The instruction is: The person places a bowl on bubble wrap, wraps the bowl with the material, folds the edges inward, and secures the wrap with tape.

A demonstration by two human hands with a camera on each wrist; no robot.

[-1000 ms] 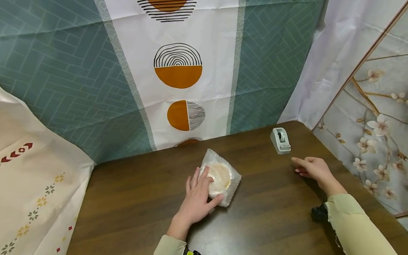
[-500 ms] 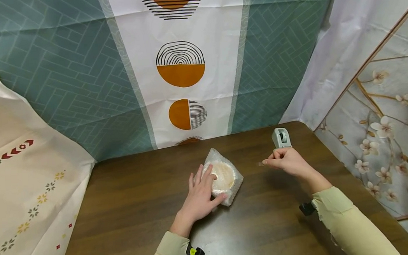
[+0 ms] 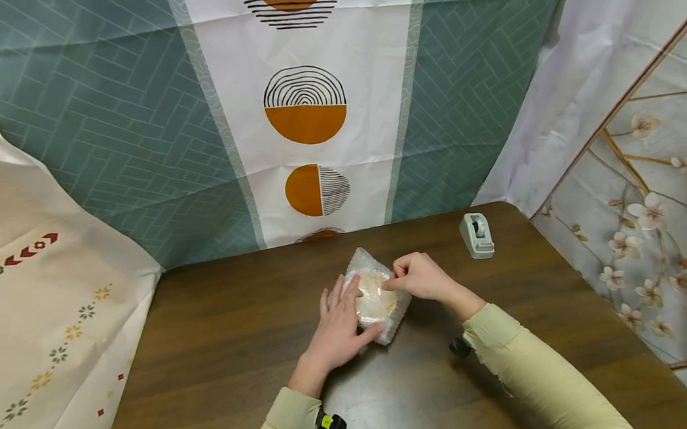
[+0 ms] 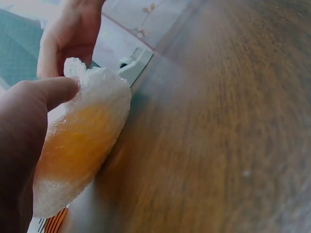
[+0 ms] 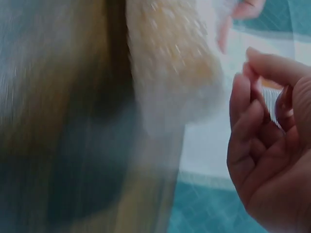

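A package wrapped in bubble wrap (image 3: 378,304), with something round and yellowish showing through, lies on the dark wooden table. My left hand (image 3: 340,326) rests on its left side, fingers spread and thumb at the near edge. In the left wrist view the wrap (image 4: 87,131) looks puffy and orange inside, the thumb lying against it. Over the right part of the package, my right hand (image 3: 421,277) pinches a small strip of clear tape (image 3: 386,285) between thumb and index finger. The right wrist view shows these fingertips (image 5: 252,54) together, beside the wrap; the tape is barely visible there.
A white tape dispenser (image 3: 477,236) stands at the back right of the table (image 3: 222,353). Patterned cloths hang behind and on both sides, the back one (image 3: 466,89) meeting the table's far edge.
My right hand has moved left from near the tape dispenser to over the package, carrying the strip of tape. The left hand has stayed on the package.
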